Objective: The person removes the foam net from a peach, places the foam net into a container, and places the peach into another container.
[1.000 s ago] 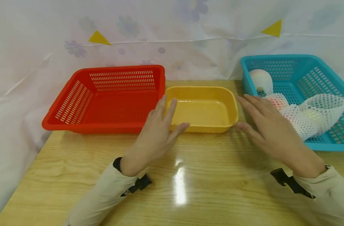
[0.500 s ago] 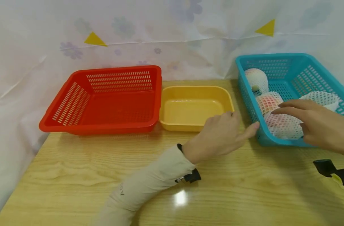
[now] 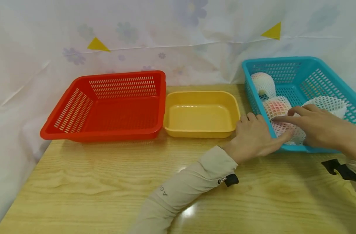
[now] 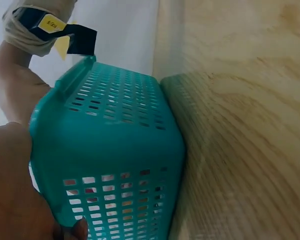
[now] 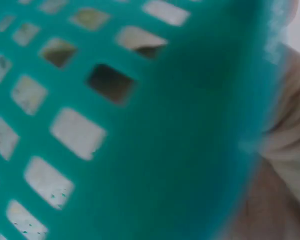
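In the head view, my left hand (image 3: 251,139) grips the near left part of the blue basket's (image 3: 315,149) rim, thumb over the inside and fingers outside. The left wrist view shows fingertips against the basket's slotted wall (image 4: 105,150). My right hand (image 3: 321,126) reaches inside, its fingers curled over the front fruit (image 3: 280,127) in white foam netting; its thumb is hidden. Just behind it sits a reddish netted fruit (image 3: 275,107), with a pale one (image 3: 262,84) in the far left corner. More white netting (image 3: 327,104) lies to the right of the hand.
Left of the basket stands a shallow yellow tray (image 3: 201,133), and beyond it a red slotted basket (image 3: 108,135). All rest on a wooden table (image 3: 93,182) against a flowered cloth (image 3: 178,26) backdrop.
My left hand has moved right from beside the red basket and yellow tray to the blue basket's rim. My right hand has gone from outside that basket to the front fruit inside it.
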A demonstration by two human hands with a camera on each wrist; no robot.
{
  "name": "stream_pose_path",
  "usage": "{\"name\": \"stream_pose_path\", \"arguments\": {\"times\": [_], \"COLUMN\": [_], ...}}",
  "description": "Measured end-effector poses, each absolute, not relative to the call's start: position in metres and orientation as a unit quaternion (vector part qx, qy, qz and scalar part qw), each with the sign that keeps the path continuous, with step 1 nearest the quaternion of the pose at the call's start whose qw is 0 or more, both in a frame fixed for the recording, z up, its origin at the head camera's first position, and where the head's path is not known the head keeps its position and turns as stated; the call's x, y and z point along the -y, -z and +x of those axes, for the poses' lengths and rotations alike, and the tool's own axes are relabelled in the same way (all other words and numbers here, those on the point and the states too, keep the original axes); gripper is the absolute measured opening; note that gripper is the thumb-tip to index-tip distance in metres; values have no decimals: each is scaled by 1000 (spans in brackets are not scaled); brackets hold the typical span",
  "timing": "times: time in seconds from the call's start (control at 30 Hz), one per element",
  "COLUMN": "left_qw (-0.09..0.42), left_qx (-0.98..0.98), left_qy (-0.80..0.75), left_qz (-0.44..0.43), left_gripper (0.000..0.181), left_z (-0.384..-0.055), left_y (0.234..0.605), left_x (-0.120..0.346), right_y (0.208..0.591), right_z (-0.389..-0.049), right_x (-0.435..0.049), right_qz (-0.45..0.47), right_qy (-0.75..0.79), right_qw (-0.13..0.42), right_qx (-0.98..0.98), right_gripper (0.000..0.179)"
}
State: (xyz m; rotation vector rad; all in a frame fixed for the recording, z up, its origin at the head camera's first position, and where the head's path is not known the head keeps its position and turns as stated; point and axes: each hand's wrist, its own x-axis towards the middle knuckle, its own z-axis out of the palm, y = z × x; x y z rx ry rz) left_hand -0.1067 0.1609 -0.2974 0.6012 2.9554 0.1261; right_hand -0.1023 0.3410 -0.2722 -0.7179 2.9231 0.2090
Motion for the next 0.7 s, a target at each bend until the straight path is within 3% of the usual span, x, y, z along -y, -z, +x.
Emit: {"name": "stream_pose_path", "arguments": {"times": [0.3, 0.5, 0.7], "left_qw": [26, -9, -30], "left_qx": [-976, -973, -972], "left_qy": [4, 13, 27], "left_qz": [216, 230, 231], "left_gripper": [83, 80, 79], "left_z": [-106, -109, -108], "left_y": [302, 303, 306], "left_x": [-162, -158, -156], "right_y": [283, 286, 292], "right_z": [-111, -114, -114], "right_x": [-338, -338, -337], "right_qz": [-225, -200, -177], "right_qy": [-88, -63, -34], "right_qw": [65, 64, 28], "right_qx": [-968, -976, -983], "right_gripper": [61, 66, 70]}}
